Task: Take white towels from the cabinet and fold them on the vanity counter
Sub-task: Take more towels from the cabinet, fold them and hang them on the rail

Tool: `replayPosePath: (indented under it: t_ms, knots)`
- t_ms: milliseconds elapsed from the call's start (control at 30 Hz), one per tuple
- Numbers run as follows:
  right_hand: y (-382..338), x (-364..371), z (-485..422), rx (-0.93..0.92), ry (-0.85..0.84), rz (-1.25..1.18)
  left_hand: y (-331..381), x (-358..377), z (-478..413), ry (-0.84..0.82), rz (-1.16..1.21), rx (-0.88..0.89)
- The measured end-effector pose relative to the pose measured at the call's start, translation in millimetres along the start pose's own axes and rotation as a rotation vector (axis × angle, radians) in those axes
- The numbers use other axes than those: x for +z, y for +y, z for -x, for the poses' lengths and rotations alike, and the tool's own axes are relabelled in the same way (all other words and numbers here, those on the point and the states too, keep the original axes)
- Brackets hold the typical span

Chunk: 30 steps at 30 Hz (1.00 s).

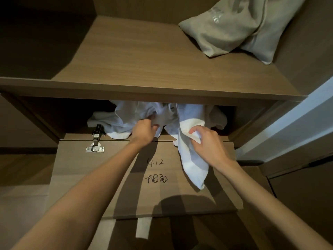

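Observation:
A crumpled heap of white towels (124,118) lies in the low compartment of a brown wooden cabinet (144,87), partly hidden under the shelf above. My left hand (144,130) grips a fold of the heap at the compartment's mouth. My right hand (207,139) pinches the edge of one white towel (192,163), which hangs out over the lowered flap door (108,177).
The flap door lies open towards me, with a metal hinge (95,141) at its left and handwriting in the middle. A grey cloth bag (239,27) sits at the back right of the upper shelf. A pale wall panel (297,127) stands at the right.

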State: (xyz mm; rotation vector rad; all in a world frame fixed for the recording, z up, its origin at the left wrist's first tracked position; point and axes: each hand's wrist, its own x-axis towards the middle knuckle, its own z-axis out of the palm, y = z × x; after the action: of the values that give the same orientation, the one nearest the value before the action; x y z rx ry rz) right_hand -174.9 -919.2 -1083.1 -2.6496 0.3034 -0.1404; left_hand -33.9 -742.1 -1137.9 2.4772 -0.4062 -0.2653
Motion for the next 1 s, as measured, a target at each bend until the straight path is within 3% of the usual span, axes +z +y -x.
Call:
replayPosePath:
  t_ms: [300,433,700,800,867,933,1000]
  knots:
    - [-17.4,44.2,-28.6,-0.010,-0.196,0.052,-23.6,-28.3,61.8,0.188,0.112,0.140]
    - [-33.4,60.0,-53.2,0.086,-0.230,0.075,-29.6,-49.9,98.5,0.248,0.009,0.282]
    - [-33.6,59.9,-74.4,0.248,-0.350,0.123,-60.8,-62.7,140.4,0.412,-0.047,0.341]
    - [-44.0,54.3,-60.0,0.252,-0.360,0.204,-90.9,-49.0,138.4,0.247,-0.054,0.066]
    - [-54.6,50.7,-44.4,0.164,-0.230,0.251,-105.3,-40.4,130.2,0.070,-0.055,-0.060]
    - [-67.4,49.5,-29.6,0.025,-0.093,0.152,-105.9,-37.4,122.2,-0.116,-0.085,-0.007]
    - [-79.9,52.5,-24.5,0.036,-0.124,0.014,-94.8,-34.5,120.2,-0.244,-0.035,0.133]
